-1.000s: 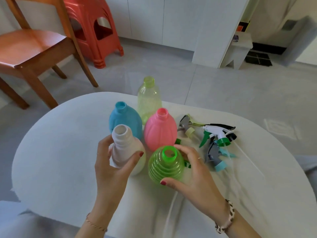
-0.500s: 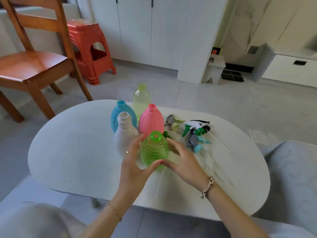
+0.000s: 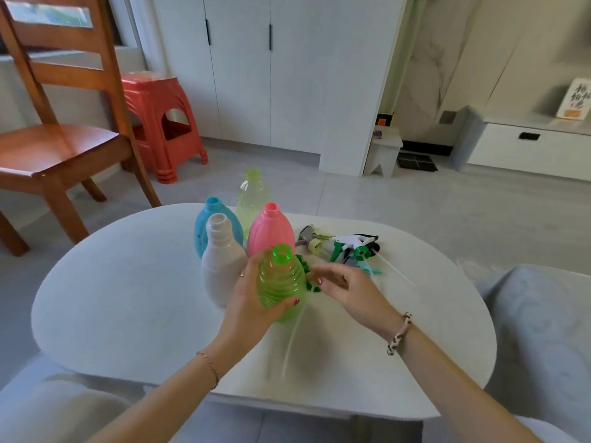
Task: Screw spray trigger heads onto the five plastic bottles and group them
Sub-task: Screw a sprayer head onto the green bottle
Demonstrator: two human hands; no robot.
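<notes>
My left hand [image 3: 248, 302] grips a ribbed green bottle [image 3: 281, 282], neck open, near the middle of the white table [image 3: 128, 308]. My right hand [image 3: 347, 287] hovers just right of it, fingers apart, over a dark green trigger head [image 3: 308, 276] that is mostly hidden; a thin dip tube [image 3: 292, 343] trails toward me. Behind stand a white bottle [image 3: 220, 260], a blue bottle [image 3: 208, 225], a pink bottle [image 3: 271, 231] and a pale yellow-green bottle [image 3: 251, 196], all uncapped. Several loose trigger heads [image 3: 348, 247] lie in a pile to the right.
A wooden chair [image 3: 60, 123] and a red plastic stool [image 3: 160, 123] stand beyond the table on the left. White cabinets [image 3: 271, 75] and a small white step stool [image 3: 383, 151] are at the back. A grey cushion [image 3: 543, 330] sits at my right.
My left hand left the white bottle and took hold of the green bottle. My right hand let go of the green bottle and shifted right. The camera tilted up and back.
</notes>
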